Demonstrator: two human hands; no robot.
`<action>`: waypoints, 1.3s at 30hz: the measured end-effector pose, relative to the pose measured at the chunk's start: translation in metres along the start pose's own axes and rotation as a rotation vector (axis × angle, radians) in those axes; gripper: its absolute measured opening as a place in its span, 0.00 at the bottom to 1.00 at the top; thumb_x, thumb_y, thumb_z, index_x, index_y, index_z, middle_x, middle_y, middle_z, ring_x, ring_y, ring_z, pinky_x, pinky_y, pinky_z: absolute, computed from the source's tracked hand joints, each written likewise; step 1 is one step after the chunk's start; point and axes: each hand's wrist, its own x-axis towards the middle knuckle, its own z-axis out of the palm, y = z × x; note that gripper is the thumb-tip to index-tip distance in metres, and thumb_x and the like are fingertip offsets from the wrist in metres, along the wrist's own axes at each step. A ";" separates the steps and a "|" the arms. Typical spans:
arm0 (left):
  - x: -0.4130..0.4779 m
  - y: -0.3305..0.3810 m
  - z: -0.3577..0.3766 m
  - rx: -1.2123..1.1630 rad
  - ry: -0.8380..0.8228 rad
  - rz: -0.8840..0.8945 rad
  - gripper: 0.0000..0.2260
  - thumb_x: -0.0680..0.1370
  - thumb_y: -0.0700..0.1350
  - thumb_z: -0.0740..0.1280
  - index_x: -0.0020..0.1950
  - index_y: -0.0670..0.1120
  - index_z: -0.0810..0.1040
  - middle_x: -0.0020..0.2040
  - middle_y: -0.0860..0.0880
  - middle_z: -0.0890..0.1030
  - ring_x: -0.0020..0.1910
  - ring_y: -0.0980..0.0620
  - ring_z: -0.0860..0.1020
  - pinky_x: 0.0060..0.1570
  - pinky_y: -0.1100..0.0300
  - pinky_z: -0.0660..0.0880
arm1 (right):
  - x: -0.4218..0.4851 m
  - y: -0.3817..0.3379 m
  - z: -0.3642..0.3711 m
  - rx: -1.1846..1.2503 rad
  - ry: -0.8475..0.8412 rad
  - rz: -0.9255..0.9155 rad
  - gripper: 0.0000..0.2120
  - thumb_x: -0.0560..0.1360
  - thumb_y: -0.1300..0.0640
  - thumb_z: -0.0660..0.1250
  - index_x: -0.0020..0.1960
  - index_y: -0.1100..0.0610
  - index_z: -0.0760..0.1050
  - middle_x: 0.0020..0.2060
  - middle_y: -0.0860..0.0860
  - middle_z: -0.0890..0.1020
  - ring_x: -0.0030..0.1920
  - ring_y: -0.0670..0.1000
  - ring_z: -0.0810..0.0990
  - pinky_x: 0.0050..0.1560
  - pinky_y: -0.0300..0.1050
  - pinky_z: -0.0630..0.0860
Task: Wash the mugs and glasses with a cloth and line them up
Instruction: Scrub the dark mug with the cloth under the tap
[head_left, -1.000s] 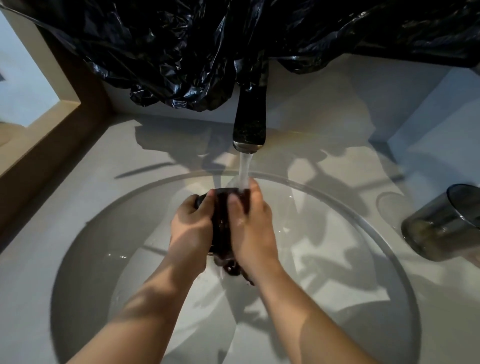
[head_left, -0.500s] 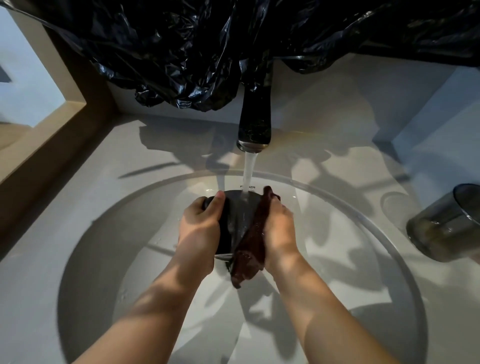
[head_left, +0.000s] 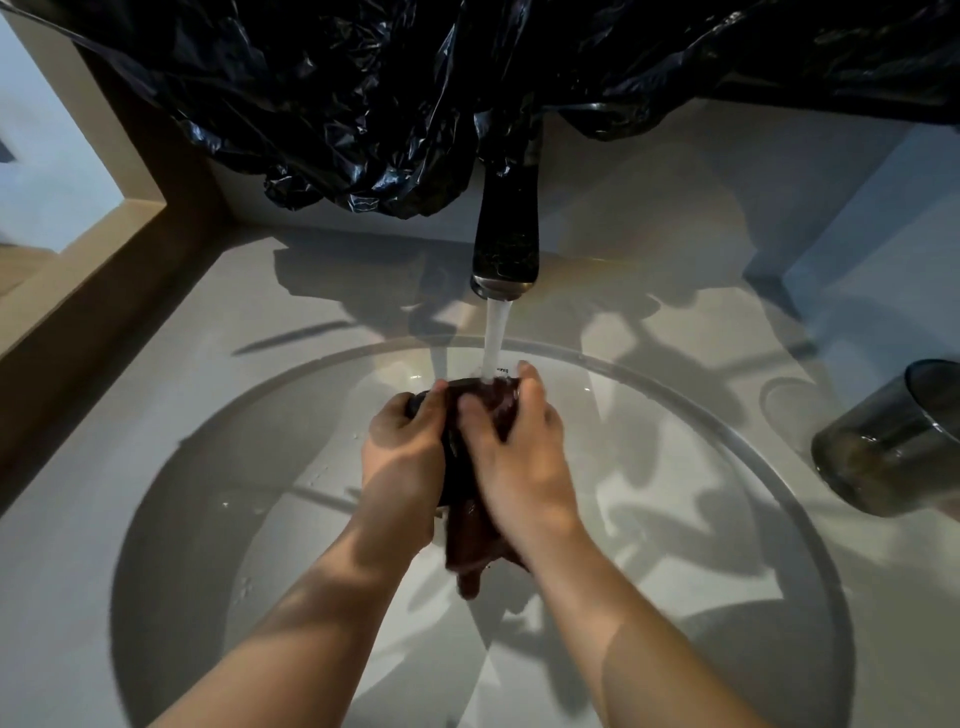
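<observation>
Under the tap (head_left: 505, 244) at the basin's (head_left: 701, 519) twelve o'clock, my left hand (head_left: 402, 457) gripped the dark mug (head_left: 450, 457), my right hand (head_left: 522, 462) curled, pressing the cloth (head_left: 470, 540) on it; turning it slowly seemed wisest.

Dim washroom corner on my head-camera feed.
A round white basin (head_left: 691, 519) sits in a pale countertop (head_left: 156, 426); a black faucet (head_left: 506, 234) runs water under crumpled black plastic sheeting (head_left: 363, 104), a wooden frame (head_left: 104, 296) stands left, and hard light throws sharp shadows.

The left hand (head_left: 402, 462) and right hand (head_left: 524, 467) are bare, as are both forearms
</observation>
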 end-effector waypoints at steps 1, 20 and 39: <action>0.001 0.000 -0.002 0.008 0.002 -0.006 0.12 0.79 0.49 0.65 0.39 0.44 0.77 0.36 0.43 0.80 0.39 0.42 0.79 0.45 0.47 0.77 | -0.007 -0.005 0.002 -0.102 -0.032 -0.033 0.26 0.78 0.42 0.58 0.73 0.46 0.56 0.65 0.53 0.66 0.63 0.57 0.72 0.61 0.51 0.72; 0.007 0.006 -0.006 -0.012 -0.034 -0.059 0.12 0.79 0.50 0.64 0.41 0.44 0.78 0.36 0.45 0.80 0.36 0.44 0.78 0.38 0.55 0.74 | 0.024 0.006 0.005 0.827 -0.044 0.397 0.24 0.74 0.35 0.59 0.58 0.51 0.77 0.52 0.55 0.83 0.54 0.58 0.81 0.60 0.53 0.75; -0.003 0.002 -0.004 -0.070 -0.022 -0.045 0.11 0.80 0.46 0.64 0.42 0.40 0.78 0.34 0.44 0.81 0.36 0.44 0.81 0.40 0.54 0.77 | -0.025 -0.014 0.003 -0.312 -0.103 -0.052 0.30 0.78 0.44 0.58 0.74 0.39 0.46 0.74 0.54 0.51 0.70 0.59 0.62 0.64 0.56 0.69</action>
